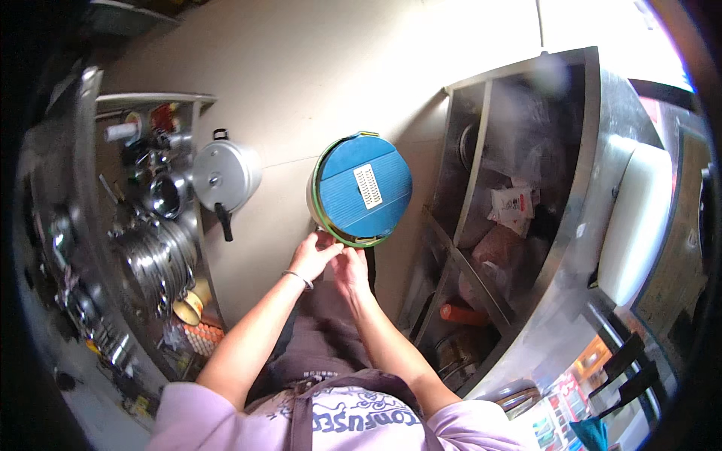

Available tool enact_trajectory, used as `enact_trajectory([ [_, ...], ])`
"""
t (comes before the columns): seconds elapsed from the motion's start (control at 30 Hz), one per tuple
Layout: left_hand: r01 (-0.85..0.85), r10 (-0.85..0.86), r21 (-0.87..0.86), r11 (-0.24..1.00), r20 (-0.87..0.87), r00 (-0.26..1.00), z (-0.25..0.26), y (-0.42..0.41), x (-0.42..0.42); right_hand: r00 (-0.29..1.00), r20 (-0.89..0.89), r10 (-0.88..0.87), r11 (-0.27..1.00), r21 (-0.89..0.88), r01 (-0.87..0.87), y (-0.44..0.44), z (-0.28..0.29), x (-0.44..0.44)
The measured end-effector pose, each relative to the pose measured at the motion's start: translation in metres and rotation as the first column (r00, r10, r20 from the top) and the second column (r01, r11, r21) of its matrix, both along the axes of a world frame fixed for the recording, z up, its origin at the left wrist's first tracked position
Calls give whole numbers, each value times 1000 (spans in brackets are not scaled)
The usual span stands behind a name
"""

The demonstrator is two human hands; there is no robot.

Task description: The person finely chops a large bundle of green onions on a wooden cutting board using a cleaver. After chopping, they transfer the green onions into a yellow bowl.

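Note:
A round container (311,194) stands on the floor in front of me, topped by a blue corrugated lid (338,169) with a white printed label (368,186). Around its rim runs a green band (319,217). My left hand (312,256) is at the near side of the rim, its thumb reaching across to the right. Close against it, my right hand (351,268) has its thumb and fingers pinched at the same stretch of band. Some of the fingers are hidden below the rim, and the thumbs nearly meet.
Left of the container, a pressure cooker (217,175) stands by a metal shelf rack (204,242) holding stacked metal pans (161,262) and egg trays (203,338). On the right is a steel worktable (589,163) with bags (510,206) beneath and a white block (637,220) on top.

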State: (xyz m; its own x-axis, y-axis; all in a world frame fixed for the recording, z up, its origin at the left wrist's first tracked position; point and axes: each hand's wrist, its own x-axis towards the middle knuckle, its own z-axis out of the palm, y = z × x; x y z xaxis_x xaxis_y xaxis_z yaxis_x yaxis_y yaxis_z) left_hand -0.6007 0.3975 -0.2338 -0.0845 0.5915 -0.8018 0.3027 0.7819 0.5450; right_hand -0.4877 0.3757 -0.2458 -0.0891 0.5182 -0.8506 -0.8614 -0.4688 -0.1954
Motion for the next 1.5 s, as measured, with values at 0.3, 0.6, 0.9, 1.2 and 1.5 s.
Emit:
enact_trajectory([
  [0.3, -391, 400, 136, 910, -46, 916, 83, -22, 1, 938, 159, 308, 915, 222, -338, -5, 104, -17],
  [0.6, -570, 439, 71, 818, 564, 699, 157, -7, -61, 109, 516, 850, 50, 128, -991, 75, 267, 70],
  [0.9, -398, 192, 281, 874, 551, 812, 182, -30, -104, -15, 986, 168, 251, -57, -966, 144, 269, 80],
  [1.2, -267, 92, 477, 837, 358, 929, 169, -39, -116, -144, 976, 165, 231, -181, -956, 131, 267, 67],
  [1.5, -246, 163, 237, 940, 321, 933, 180, -6, -112, 1, 893, 451, 305, -153, -940, 131, 268, 73],
])
